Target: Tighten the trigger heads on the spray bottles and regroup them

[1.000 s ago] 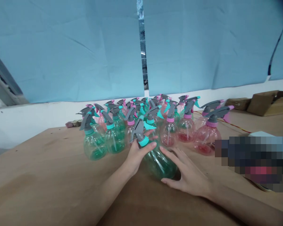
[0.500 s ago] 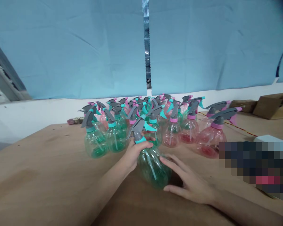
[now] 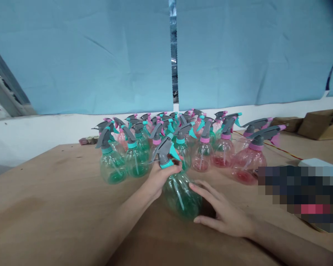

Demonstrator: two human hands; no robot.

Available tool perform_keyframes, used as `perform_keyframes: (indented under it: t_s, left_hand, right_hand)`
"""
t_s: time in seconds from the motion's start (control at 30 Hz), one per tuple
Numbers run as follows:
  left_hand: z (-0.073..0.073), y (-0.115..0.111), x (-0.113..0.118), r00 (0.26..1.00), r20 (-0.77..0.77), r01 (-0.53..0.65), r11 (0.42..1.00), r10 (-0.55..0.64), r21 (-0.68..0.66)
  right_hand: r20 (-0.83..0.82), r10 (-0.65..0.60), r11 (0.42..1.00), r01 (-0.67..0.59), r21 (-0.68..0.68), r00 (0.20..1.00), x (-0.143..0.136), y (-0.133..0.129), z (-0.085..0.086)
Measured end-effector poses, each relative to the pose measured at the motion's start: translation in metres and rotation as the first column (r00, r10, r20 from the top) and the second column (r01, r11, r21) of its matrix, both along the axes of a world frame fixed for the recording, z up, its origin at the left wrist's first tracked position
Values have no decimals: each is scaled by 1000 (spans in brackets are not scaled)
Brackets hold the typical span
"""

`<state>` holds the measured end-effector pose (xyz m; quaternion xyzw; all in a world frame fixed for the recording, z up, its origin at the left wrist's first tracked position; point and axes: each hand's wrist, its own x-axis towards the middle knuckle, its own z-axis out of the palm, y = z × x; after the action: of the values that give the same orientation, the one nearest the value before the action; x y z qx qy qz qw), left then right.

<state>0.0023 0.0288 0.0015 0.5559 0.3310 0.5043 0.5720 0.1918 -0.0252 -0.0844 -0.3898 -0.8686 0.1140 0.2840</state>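
Blue sheeting [image 3: 113, 55] behind wooden table [image 3: 44, 207]. My left hand [image 3: 158, 181] clamps green spray bottle [image 3: 180, 197] by neck; right hand [image 3: 224, 212] spread open beside it, contact unclear.

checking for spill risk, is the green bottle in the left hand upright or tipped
Tipped: the green bottle, held in the left hand, leans to the picture's left, its turquoise collar slanted.

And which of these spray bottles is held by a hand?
The green trigger spray bottle nearest the camera: the left hand grips it just below its turquoise collar, whereas the other spray bottles stand farther back on the wooden table.
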Motion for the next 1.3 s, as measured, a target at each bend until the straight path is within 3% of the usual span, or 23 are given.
perform_keyframes:
  t_s: [0.1,0.2,0.43,0.7,0.97,1.3]
  left_hand:
    - [1,2,-2,991,8,130,991,-130,16]
    - [0,3,-4,982,7,189,981,-189,38]
    - [0,1,-4,991,-2,133,991,-133,8]
    - [1,-7,4,999,26,-21,1000,20,1]
    - [1,-1,-1,996,11,92,994,-92,61]
    - [-1,0,-1,998,-3,62,996,-62,69]
  right_hand:
    - [8,12,1000,-12,8,1000,0,-1,0]
    - [18,25,999,-26,28,1000,1,-1,0]
    - [25,25,999,-26,36,999,1,1,-2]
    - [26,26,999,-27,28,999,3,2,-2]
    - [37,17,1000,-17,-3,999,2,2,-3]
    - [29,18,1000,-18,-5,999,3,2,-3]
